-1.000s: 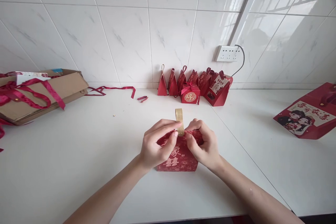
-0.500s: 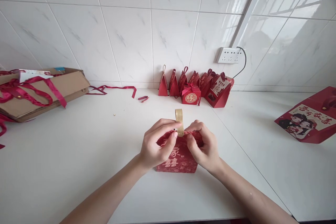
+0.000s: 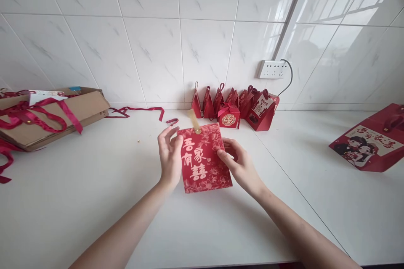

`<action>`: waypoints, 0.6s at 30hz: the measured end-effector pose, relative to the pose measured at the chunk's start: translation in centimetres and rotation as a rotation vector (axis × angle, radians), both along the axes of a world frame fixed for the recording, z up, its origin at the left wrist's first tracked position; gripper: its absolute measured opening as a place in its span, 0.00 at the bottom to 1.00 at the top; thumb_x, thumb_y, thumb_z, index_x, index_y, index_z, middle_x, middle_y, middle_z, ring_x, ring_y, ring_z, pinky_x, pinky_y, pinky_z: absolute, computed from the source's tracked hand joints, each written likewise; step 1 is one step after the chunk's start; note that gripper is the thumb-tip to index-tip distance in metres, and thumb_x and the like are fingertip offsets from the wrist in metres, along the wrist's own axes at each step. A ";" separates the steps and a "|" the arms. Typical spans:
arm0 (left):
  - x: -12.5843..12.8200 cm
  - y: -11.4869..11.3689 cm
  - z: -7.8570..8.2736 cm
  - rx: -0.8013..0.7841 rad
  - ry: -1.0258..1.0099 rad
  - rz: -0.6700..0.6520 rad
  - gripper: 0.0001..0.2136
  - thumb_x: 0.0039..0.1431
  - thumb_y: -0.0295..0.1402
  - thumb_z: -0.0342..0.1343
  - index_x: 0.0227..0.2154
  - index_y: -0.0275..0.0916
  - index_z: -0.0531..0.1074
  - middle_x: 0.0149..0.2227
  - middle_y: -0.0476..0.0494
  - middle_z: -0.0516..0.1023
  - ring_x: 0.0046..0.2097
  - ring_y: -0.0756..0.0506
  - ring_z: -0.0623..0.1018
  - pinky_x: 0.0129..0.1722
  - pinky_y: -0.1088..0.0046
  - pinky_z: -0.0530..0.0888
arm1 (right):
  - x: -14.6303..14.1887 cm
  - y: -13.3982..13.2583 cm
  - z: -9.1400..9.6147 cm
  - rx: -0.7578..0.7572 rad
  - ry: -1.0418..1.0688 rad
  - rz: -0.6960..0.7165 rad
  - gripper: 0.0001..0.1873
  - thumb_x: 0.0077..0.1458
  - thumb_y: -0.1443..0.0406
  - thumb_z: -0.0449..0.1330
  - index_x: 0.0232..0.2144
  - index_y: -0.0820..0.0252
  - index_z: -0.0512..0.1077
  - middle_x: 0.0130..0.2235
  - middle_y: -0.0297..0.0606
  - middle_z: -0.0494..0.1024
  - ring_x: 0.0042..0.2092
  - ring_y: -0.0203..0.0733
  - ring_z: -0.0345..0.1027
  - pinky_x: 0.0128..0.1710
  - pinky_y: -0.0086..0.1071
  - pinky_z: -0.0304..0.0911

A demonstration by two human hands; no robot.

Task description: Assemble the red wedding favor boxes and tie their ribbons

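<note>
A red gift box (image 3: 206, 159) with pale Chinese characters and flower patterns faces me, slightly tilted, in the middle of the head view. A gold ribbon loop (image 3: 195, 122) stands up from its top edge, fixed by a small round fastener. My left hand (image 3: 170, 155) holds the box's left edge, thumb near the upper corner. On the opposite edge, my right hand (image 3: 238, 162) grips with its thumb on the front and its fingers behind. The box's back and the fingertips behind it are hidden.
Several small red gift boxes (image 3: 229, 117) line the tiled wall below a power strip (image 3: 273, 69). A larger red box (image 3: 366, 143) stands at right. A cardboard box (image 3: 57, 122) with red ribbons sits at left; a short ribbon strip (image 3: 172, 121) lies on the white table (image 3: 110, 185).
Both hands have left the gold loop and top edge for the box's sides. The box has been raised and tilted, its front now fully showing. The view has shifted slightly.
</note>
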State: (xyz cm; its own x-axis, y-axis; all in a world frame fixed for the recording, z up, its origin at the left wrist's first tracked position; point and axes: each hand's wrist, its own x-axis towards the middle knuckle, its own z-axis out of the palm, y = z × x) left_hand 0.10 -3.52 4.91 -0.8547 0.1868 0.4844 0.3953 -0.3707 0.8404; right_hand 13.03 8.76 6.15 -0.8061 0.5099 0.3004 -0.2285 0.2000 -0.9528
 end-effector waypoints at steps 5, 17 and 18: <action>0.1 0.2 -0.9 -0.087 0.023 -0.206 0.22 0.58 0.48 0.52 0.51 0.42 0.62 0.54 0.36 0.69 0.51 0.43 0.75 0.46 0.66 0.75 | -0.4 0.9 0.0 -0.505 0.200 -0.130 0.19 0.49 0.53 0.64 0.40 0.56 0.68 0.43 0.40 0.74 0.39 0.42 0.71 0.33 0.34 0.71; 3.5 0.1 -0.4 -0.369 0.178 -0.535 0.27 0.53 0.42 0.60 0.53 0.42 0.59 0.52 0.38 0.70 0.52 0.39 0.73 0.50 0.61 0.71 | -0.5 1.3 -0.5 -0.882 0.253 0.102 0.13 0.45 0.64 0.65 0.37 0.58 0.72 0.39 0.37 0.77 0.38 0.41 0.70 0.36 0.34 0.68; 3.4 0.0 -0.6 -0.369 0.214 -0.527 0.28 0.52 0.41 0.61 0.54 0.42 0.59 0.53 0.37 0.69 0.54 0.38 0.71 0.51 0.60 0.71 | -0.5 1.4 -0.4 -0.882 0.271 0.113 0.13 0.45 0.66 0.65 0.37 0.57 0.73 0.38 0.35 0.77 0.38 0.40 0.70 0.37 0.33 0.68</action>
